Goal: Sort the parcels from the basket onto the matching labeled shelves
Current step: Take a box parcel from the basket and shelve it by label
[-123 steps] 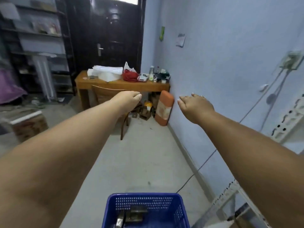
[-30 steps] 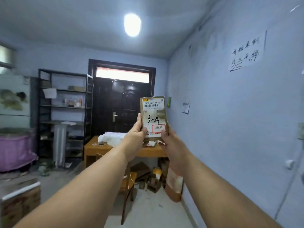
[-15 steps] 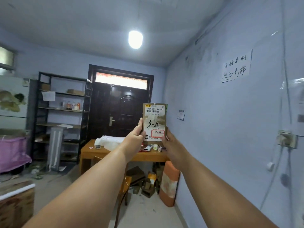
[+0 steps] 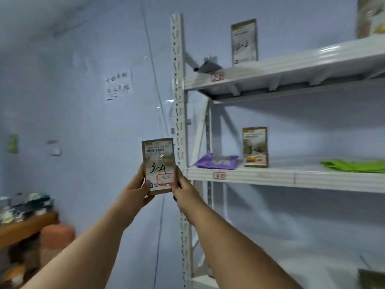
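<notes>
From the head camera, both arms are reaching up and forward, and a brown parcel (image 4: pixel 158 166) is being held upright between them, in the air just left of the white shelving unit (image 4: pixel 179 113). The left hand (image 4: pixel 136 189) is gripping the parcel's lower left edge, with the thumb lying across the front of the label. The right hand (image 4: pixel 183 191) is pinching the lower right edge, fingers curling behind. The parcel's white label is showing a barcode near the top, "3-4" handwritten in black, and a red-bordered box beneath it.

To the right, the middle shelf (image 4: pixel 291 179) is carrying a small red-framed tag (image 4: pixel 219 175) on its front edge, too blurred to read with certainty. On that shelf a purple packet (image 4: pixel 216 161) is lying flat, a brown parcel marked 3-2 (image 4: pixel 255 147) is standing upright just beside it, and a green bag (image 4: pixel 354 165) is lying further right. The upper shelf (image 4: pixel 281 69) is bearing another red tag (image 4: pixel 217 76) and an upright parcel (image 4: pixel 244 41). A handwritten paper note (image 4: pixel 118 85) is hanging on the blue wall. At lower left, a wooden tabletop (image 4: pixel 27 226) is showing, blurred.
</notes>
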A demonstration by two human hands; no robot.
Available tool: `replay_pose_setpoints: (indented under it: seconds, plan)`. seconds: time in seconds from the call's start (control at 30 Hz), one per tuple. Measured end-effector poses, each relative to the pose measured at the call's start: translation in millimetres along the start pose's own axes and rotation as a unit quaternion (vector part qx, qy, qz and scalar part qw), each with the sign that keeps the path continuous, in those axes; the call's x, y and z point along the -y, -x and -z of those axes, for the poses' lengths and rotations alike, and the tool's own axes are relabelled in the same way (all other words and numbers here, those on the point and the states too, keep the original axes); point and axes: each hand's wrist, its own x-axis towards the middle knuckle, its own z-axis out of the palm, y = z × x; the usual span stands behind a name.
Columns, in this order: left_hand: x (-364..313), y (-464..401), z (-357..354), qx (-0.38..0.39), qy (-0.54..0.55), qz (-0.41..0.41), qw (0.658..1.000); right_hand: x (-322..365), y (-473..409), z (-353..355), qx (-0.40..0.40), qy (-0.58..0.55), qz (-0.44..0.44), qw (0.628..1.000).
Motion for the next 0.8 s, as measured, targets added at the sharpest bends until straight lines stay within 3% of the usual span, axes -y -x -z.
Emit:
replay_pose_setpoints:
  seconds: [0.13,0.47,0.8]
  plan:
    - [-2,14,-115,0.107,0.043,0.003,0.993,-4,72,109,-0.12,0.049,-0.063,0.99]
    - [-56,78,-389,0.311,0.122,-0.037,0.942,27,247,351,-0.312,0.092,-0.098,0.94]
    - [-113,151,-626,0.403,0.147,-0.05,0.902,59,401,565,-0.375,0.146,-0.102,0.91]
